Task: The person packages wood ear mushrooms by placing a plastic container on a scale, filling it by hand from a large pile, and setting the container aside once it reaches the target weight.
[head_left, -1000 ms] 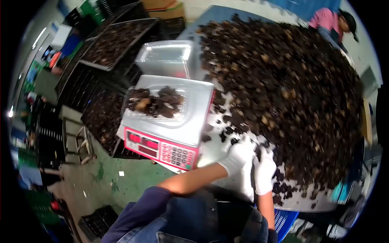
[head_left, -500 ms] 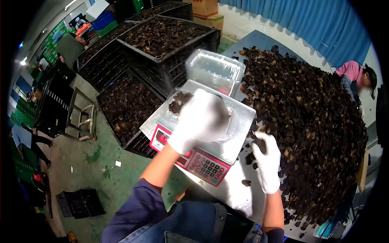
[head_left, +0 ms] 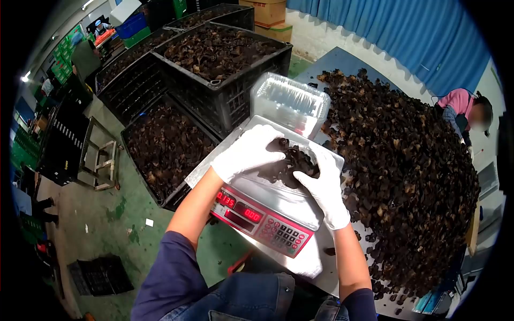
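Observation:
A silver-topped scale (head_left: 262, 220) with a red panel stands on the table, its red digits lit. On its pan, a clump of dark brown mushroom-like pieces (head_left: 292, 165) sits in a clear plastic tray. My left hand (head_left: 249, 153), in a white glove, lies at the left side of the clump, fingers spread toward it. At the clump's right side is my right hand (head_left: 325, 187), also gloved, thumb and fingers apart around its edge. Stacked clear containers (head_left: 290, 104) stand just behind the scale.
A large heap of dark pieces (head_left: 401, 182) covers the table's right side. Black crates (head_left: 214, 85) full of similar pieces stand at the left and back. Another person (head_left: 458, 109) in pink leans over the far right edge. A black crate (head_left: 101, 275) lies on the green floor.
My right hand has moved from beside the scale up to the clump on the pan. My left hand has shifted left, uncovering the clump. The view has shifted slightly.

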### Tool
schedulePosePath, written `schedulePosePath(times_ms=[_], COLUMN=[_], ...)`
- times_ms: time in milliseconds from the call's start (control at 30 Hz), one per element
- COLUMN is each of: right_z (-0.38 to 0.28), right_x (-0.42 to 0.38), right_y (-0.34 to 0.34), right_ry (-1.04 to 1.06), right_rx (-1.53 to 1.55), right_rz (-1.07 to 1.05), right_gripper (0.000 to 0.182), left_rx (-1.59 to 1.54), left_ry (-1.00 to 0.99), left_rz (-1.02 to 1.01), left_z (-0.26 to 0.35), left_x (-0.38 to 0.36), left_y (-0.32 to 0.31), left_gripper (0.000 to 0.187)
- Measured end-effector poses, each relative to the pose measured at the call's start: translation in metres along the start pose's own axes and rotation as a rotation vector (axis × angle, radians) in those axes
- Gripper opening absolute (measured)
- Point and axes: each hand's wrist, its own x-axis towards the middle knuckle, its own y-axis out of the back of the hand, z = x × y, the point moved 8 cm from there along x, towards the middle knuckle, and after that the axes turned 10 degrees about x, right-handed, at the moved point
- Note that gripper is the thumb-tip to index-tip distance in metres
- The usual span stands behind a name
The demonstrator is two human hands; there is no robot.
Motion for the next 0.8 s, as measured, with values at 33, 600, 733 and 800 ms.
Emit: schedulePosePath(times_ms=[33,600,733,800], right_z=[0.003,0.042,0.048,0.049], right_x=[-0.001,-0.043,-0.046,-0.047], right_y=[0.002,0.067,0.069,0.068], right_ry=[0.032,-0.201,-0.197,-0.194], right_rx=[0.054,0.36,0.373,0.375], right_rz=[0.002,0.221,0.23,0.226], right_gripper=[0.078,0.035,0.033,0.033], left_rx=[-0.006,-0.158,-0.208,-0.21], left_ry=[0.004,0.035,0.154,0.221], left_rz=[0.004,0.263,0.297,0.301], left_z=[-0.004,-0.015,-0.029,-0.032], left_x=[-0.001,-0.017,-0.024,-0.021], left_y=[-0.002,0.055,0.061,0.058], left_gripper=[0.046,0.026,0.026,0.027])
